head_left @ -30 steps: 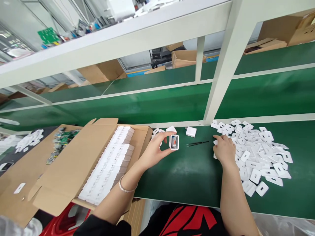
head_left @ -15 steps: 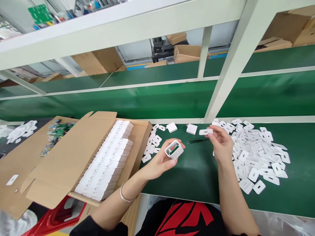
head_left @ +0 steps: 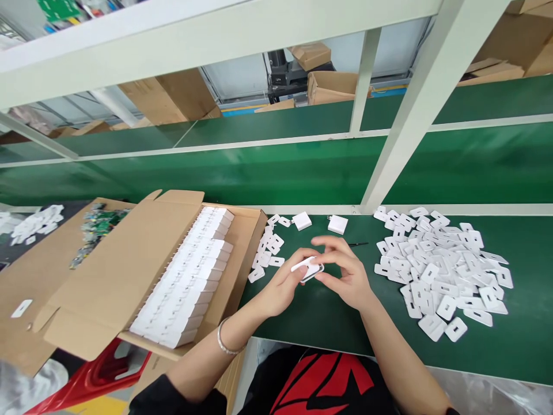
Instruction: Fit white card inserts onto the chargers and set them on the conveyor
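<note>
My left hand [head_left: 283, 285] grips a small white charger shell [head_left: 309, 271] above the green mat [head_left: 328, 314]. My right hand [head_left: 345, 275] has come over to it and presses a flat white cover plate [head_left: 303, 266] onto the shell's open top with its fingertips. Both hands meet at the middle of the mat, just in front of me. A large pile of the same white cover plates [head_left: 440, 268] lies to the right of my right hand.
An open cardboard box [head_left: 142, 271] with rows of white shells [head_left: 190, 279] sits at the left. Loose plates [head_left: 268, 251], two white shells [head_left: 301, 221] and black tweezers [head_left: 358, 244] lie behind the hands. A white frame post [head_left: 415, 109] rises behind; green conveyor belts [head_left: 259, 173] run beyond.
My right hand picked a cover plate from the pile and carried it left to the shell. My left hand tilted the shell's open end up and lowered it slightly.
</note>
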Tool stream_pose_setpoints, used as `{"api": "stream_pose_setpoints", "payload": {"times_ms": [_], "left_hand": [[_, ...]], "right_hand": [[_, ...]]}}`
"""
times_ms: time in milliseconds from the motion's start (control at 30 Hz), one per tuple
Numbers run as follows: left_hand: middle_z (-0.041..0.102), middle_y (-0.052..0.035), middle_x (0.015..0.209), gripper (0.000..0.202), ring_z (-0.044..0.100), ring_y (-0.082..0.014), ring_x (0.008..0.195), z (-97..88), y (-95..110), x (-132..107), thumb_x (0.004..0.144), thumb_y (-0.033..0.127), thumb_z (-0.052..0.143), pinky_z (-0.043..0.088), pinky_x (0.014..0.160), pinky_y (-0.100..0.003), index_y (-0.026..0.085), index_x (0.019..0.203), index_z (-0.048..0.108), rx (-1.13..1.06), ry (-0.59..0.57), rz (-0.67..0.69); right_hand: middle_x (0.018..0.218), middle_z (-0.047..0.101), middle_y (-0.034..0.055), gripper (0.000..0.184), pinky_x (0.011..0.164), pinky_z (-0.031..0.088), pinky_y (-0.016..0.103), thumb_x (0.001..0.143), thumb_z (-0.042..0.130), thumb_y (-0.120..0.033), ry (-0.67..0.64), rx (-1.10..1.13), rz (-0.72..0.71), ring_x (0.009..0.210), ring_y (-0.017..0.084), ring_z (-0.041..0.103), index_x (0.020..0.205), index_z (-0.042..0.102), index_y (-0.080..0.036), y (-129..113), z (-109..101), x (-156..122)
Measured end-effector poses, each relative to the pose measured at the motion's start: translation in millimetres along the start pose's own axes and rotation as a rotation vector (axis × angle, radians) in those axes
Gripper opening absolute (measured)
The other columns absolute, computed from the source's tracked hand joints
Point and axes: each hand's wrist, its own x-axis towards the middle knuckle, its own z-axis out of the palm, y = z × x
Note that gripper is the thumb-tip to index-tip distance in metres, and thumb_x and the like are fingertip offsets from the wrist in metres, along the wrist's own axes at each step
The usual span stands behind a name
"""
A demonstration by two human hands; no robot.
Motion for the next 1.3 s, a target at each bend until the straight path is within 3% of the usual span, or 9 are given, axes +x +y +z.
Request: {"api": "stream_pose_setpoints", "payload": {"times_ms": [100,233,467,600,733,833,967,1133,1300], "left_hand": [[0.064,-0.0111,0.133,0.039,0.063,-0.0259,0.117,0.1,4.3,-0.6,0.112,0.050,0.040,0.052,0.103,-0.042,0.026,0.138,0.058,0.108,0.003,0.103],[0.065,-0.0117,0.130,0.030,0.062,-0.0266,0.121,2.0,5.1,-0.8,0.112,0.041,0.046,0.052,0.103,-0.042,0.025,0.136,0.057,0.247,0.038,0.209],[0.065,-0.0103,0.123,0.024,0.065,-0.0253,0.114,9.4,-6.7,-4.3,0.109,0.032,0.053,0.055,0.095,-0.041,0.026,0.131,0.056,0.362,0.151,0.209],[0.058,-0.0110,0.131,0.030,0.063,-0.0250,0.117,9.8,-19.3,-4.6,0.110,0.036,0.052,0.056,0.094,-0.041,0.029,0.139,0.052,0.321,0.164,0.189],[0.044,-0.0146,0.142,0.043,0.058,-0.0266,0.120,7.9,-38.2,-0.6,0.107,0.050,0.055,0.057,0.088,-0.039,0.029,0.143,0.044,0.288,0.275,0.221],[0.051,-0.0130,0.132,0.043,0.058,-0.0255,0.112,8.0,-47.6,4.2,0.110,0.056,0.044,0.054,0.089,-0.040,0.028,0.142,0.049,0.277,0.314,0.263],[0.064,-0.0084,0.116,0.036,0.061,-0.0224,0.103,12.0,-50.8,9.6,0.114,0.042,0.039,0.052,0.091,-0.039,0.027,0.138,0.062,0.280,0.296,0.306],[0.068,-0.0069,0.107,0.033,0.061,-0.0210,0.095,19.7,-57.5,14.3,0.113,0.041,0.046,0.051,0.082,-0.035,0.026,0.128,0.071,0.244,0.375,0.350],[0.070,-0.0075,0.114,0.038,0.063,-0.0218,0.100,27.5,-61.3,15.5,0.114,0.044,0.040,0.053,0.089,-0.038,0.027,0.130,0.070,0.170,0.387,0.273]], "right_hand": [[0.113,0.067,0.0077,0.044,0.078,0.053,0.038,0.101,0.059,-0.065,0.035,0.062,0.165,0.088,0.022,0.061,0.124,0.071,-0.029,9.4,5.2,-3.5],[0.083,0.061,0.0008,0.055,0.064,0.045,0.032,0.106,0.037,-0.073,-0.061,0.229,0.388,0.070,0.018,0.052,0.119,0.063,-0.026,18.8,13.2,-9.6],[0.079,0.057,-0.0036,0.048,0.056,0.042,0.027,0.099,0.058,-0.070,-0.110,0.396,0.502,0.061,0.012,0.046,0.117,0.061,-0.025,15.5,24.2,-9.1],[0.079,0.057,-0.0030,0.049,0.055,0.046,0.027,0.099,0.059,-0.070,-0.135,0.426,0.561,0.062,0.013,0.050,0.117,0.062,-0.025,19.5,27.1,-7.5],[0.090,0.064,0.0010,0.050,0.058,0.051,0.030,0.097,0.061,-0.071,-0.090,0.405,0.500,0.068,0.015,0.056,0.120,0.062,-0.026,26.0,28.5,-8.2],[0.100,0.068,0.0041,0.050,0.065,0.055,0.031,0.098,0.062,-0.068,0.018,0.305,0.401,0.079,0.018,0.063,0.126,0.059,-0.027,29.1,28.9,-10.0],[0.108,0.068,0.0065,0.049,0.071,0.057,0.032,0.098,0.063,-0.065,0.058,0.210,0.361,0.091,0.021,0.067,0.130,0.058,-0.028,31.2,27.4,-11.2],[0.096,0.069,0.0038,0.041,0.067,0.054,0.032,0.102,0.058,-0.062,0.035,0.163,0.385,0.079,0.019,0.063,0.123,0.061,-0.027,35.1,24.5,-11.2],[0.091,0.070,0.0023,0.039,0.062,0.049,0.030,0.100,0.062,-0.060,0.124,0.058,0.405,0.073,0.017,0.060,0.119,0.064,-0.026,41.8,26.1,-13.7]]}}
